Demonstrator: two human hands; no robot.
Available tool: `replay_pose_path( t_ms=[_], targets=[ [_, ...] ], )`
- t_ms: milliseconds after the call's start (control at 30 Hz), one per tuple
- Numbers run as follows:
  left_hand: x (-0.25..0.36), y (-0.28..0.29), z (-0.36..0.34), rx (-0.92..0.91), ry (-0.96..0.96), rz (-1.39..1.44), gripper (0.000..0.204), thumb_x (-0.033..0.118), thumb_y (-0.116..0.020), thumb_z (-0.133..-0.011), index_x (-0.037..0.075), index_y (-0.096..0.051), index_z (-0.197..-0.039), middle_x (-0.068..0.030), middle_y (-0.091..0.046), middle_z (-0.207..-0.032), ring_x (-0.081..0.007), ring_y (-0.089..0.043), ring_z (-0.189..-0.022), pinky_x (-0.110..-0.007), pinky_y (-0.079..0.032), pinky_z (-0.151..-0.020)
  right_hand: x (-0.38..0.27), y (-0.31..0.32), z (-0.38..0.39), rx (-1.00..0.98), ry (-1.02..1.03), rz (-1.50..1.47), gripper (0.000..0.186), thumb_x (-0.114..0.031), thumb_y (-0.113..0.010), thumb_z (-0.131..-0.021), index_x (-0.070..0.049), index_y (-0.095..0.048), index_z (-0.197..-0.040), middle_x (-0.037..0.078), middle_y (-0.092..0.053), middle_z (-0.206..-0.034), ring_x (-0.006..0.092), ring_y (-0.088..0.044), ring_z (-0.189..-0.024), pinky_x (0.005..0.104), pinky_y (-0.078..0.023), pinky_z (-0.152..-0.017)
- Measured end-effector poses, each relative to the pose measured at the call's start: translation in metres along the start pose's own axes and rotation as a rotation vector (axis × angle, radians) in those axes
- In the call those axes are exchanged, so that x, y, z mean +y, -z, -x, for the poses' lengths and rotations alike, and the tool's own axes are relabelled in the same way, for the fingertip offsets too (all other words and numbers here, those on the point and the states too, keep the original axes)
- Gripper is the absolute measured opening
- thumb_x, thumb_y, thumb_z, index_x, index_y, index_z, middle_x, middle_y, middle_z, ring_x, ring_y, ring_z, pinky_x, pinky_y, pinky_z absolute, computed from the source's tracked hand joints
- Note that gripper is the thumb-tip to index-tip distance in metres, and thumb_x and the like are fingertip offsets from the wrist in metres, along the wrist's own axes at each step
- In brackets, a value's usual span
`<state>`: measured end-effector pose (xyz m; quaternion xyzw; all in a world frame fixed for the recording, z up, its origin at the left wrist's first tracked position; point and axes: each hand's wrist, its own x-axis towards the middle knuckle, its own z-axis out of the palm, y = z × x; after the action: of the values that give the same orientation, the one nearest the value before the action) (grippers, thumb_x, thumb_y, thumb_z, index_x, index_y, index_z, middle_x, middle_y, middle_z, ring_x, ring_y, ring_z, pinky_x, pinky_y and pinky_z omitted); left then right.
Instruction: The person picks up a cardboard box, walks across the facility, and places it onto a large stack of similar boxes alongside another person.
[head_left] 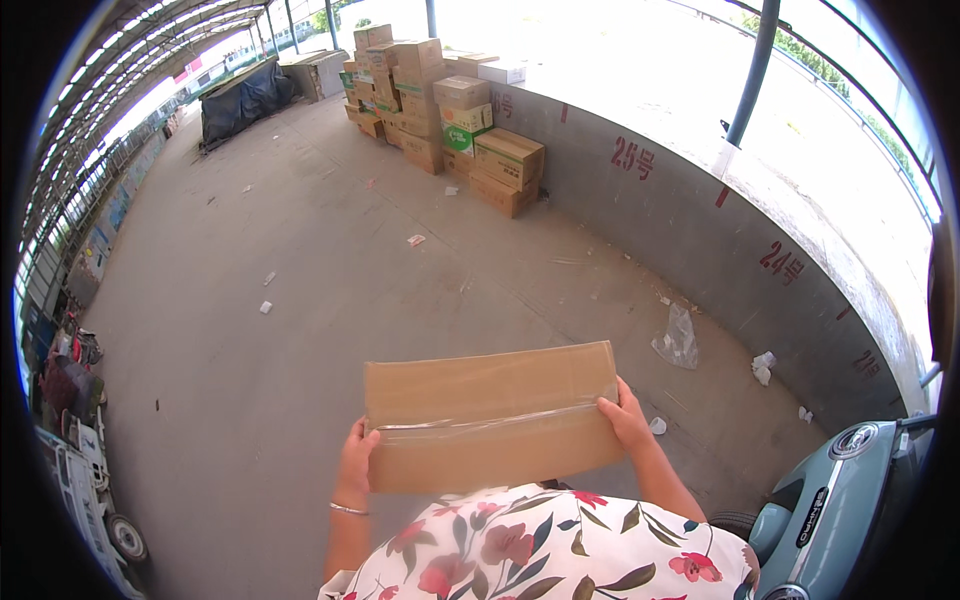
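A plain brown cardboard box (492, 415), its top seam sealed with a strip of clear tape, sits level and lengthwise in the near middle, raised above the concrete floor, gripped at both short ends.

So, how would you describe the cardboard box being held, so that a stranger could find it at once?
Start from the curved grey concrete wall on the right and come down to the person's floral top at the bottom edge. Just above it, the left hand and right hand hold a flat brown cardboard box by its ends. Unlike the stacked boxes far behind, it is off the floor, taped along its middle.
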<state>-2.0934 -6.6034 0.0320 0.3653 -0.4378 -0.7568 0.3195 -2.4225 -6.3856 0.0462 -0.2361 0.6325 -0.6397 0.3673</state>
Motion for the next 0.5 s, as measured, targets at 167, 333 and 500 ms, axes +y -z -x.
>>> replay_pose_path(
  t_ms=[167, 333, 500],
  targets=[
    [0.021, 0.006, -0.051, -0.037, 0.035, 0.003, 0.043, 0.015, -0.047, -0.079, -0.004, -0.033, -0.115, -0.0112, -0.048, -0.107, -0.0185, -0.049, -0.097, -0.030, -0.042, -0.083, 0.005, -0.022, -0.026, 0.070, 0.033, -0.004, 0.057, -0.005, -0.050, -0.075, 0.001, -0.026, -0.126, 0.011, -0.043, -0.116, 0.0171, -0.042, -0.106, 0.0281, -0.033, -0.090],
    [0.024, 0.013, -0.090, -0.027, 0.092, 0.037, 0.039, 0.007, -0.042, -0.081, -0.002, -0.034, -0.117, -0.0100, -0.047, -0.108, -0.0181, -0.048, -0.097, -0.030, -0.042, -0.082, 0.011, -0.029, -0.071, 0.044, -0.014, -0.027, 0.056, -0.005, -0.049, -0.075, 0.002, -0.027, -0.126, 0.011, -0.042, -0.117, 0.0169, -0.042, -0.106, 0.0281, -0.033, -0.090],
    [0.039, 0.012, -0.137, 0.061, 0.041, 0.028, 0.037, 0.008, -0.041, -0.081, -0.002, -0.035, -0.117, -0.0097, -0.048, -0.106, -0.0176, -0.049, -0.096, -0.030, -0.042, -0.081, 0.001, -0.045, -0.154, -0.040, -0.041, -0.049, 0.056, -0.005, -0.049, -0.075, -0.001, -0.027, -0.127, 0.011, -0.043, -0.117, 0.0165, -0.042, -0.107, 0.0280, -0.033, -0.089]
  ],
)
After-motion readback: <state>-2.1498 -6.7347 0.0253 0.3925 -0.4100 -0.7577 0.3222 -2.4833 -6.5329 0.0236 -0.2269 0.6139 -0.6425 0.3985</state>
